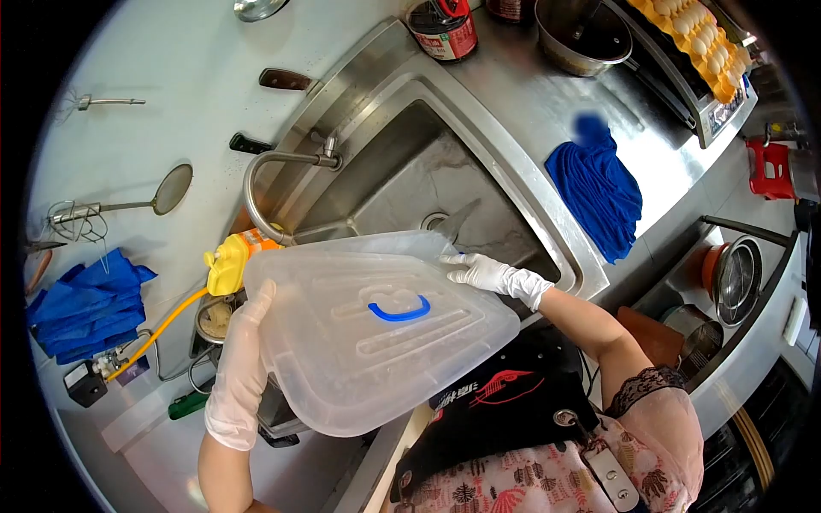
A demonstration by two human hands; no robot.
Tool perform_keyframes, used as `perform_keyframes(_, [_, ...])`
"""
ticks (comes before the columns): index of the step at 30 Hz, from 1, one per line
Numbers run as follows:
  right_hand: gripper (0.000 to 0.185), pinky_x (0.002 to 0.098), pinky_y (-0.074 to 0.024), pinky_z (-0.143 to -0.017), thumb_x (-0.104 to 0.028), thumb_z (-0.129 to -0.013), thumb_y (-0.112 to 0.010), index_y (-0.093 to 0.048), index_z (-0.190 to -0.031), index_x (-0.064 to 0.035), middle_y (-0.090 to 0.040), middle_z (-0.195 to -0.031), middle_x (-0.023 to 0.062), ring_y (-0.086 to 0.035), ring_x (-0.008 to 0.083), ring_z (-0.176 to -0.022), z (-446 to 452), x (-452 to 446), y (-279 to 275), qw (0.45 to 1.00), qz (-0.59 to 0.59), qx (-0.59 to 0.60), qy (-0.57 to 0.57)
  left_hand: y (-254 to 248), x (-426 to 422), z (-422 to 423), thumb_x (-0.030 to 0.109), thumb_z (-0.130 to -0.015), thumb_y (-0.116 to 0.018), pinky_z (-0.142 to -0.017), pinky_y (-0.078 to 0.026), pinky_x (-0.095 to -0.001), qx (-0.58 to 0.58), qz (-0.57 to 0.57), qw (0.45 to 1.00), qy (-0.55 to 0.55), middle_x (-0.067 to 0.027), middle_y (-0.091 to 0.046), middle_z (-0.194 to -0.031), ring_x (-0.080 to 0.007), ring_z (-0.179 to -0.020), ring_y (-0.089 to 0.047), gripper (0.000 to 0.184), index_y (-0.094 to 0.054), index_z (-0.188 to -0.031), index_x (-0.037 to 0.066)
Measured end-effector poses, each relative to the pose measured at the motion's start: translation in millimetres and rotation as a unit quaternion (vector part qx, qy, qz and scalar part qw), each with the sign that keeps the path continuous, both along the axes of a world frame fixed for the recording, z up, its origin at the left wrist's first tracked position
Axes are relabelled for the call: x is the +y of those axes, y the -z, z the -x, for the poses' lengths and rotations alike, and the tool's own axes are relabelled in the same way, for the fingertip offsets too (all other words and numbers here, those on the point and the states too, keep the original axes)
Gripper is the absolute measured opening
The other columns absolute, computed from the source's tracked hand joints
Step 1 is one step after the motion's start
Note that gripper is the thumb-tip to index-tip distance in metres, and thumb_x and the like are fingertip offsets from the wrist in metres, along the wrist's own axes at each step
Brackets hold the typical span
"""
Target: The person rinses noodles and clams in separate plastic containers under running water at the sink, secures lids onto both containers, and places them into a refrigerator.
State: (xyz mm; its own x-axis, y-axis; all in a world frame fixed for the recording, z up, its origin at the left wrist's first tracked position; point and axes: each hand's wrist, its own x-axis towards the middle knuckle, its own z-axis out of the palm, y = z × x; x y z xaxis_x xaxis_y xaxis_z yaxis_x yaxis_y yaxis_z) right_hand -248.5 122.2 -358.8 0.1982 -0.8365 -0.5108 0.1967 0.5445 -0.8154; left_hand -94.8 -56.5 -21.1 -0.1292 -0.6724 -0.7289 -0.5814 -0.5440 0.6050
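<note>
A large translucent plastic lid [402, 350] with a blue handle [398, 309] is tilted in front of my body, partly over the near edge of the sink [410, 179]. My left hand [244, 359], in a white glove, grips the lid's left edge, its thumb on the upper face. My right hand [496, 278], gloved too, holds the far right edge; its fingertips rest on the rim and some fingers are hidden beneath. A curved metal faucet [256, 192] stands just beyond the lid. Beside my left hand is a yellow bottle [227, 269].
A blue cloth [596, 197] lies on the steel counter right of the sink. Further back are a pot [584, 38], a red-labelled jar [442, 32] and an egg tray [697, 38]. Strainers and whisks hang on the left wall near blue cloths [90, 303].
</note>
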Motion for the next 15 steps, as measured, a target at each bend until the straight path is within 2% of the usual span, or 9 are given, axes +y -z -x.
perform_keyframes(3, [0.049,0.0307,-0.0314,-0.104,-0.028,-0.090,-0.057,-0.043,-0.135,-0.0123,-0.043,-0.139,0.0109,-0.042,0.0220,-0.125,1,-1,1,1.000,0.015,0.013,0.001,2,-5,-1,0.029,-0.087,-0.060,-0.082,-0.048,-0.0302,0.014,-0.032,0.999,-0.019,-0.0052,-0.062,-0.107,-0.0162,-0.095,-0.060,0.038,-0.055,-0.118,0.007])
perform_keyframes(5, [0.049,0.0300,-0.0329,-0.103,-0.028,-0.090,-0.057,-0.044,-0.135,-0.0126,-0.045,-0.137,0.0117,-0.044,0.0205,-0.122,3,-2,-4,1.000,-0.026,-0.005,-0.007,1,-3,6,0.034,-0.090,-0.055,-0.082,-0.047,-0.0288,-0.008,-0.010,1.000,0.000,-0.0064,-0.061,-0.107,-0.0154,-0.094,-0.059,0.041,-0.056,-0.116,0.002])
perform_keyframes(15, [0.049,0.0292,-0.0355,-0.100,-0.027,-0.091,-0.057,-0.044,-0.135,-0.0130,-0.050,-0.132,0.0106,-0.048,0.0167,-0.115,0,-2,10,0.999,-0.030,-0.016,-0.012,5,-5,13,0.031,-0.091,-0.053,-0.085,-0.046,-0.0294,-0.009,-0.014,1.000,-0.001,-0.0071,-0.060,-0.109,-0.0163,-0.097,-0.058,0.039,-0.057,-0.115,0.000])
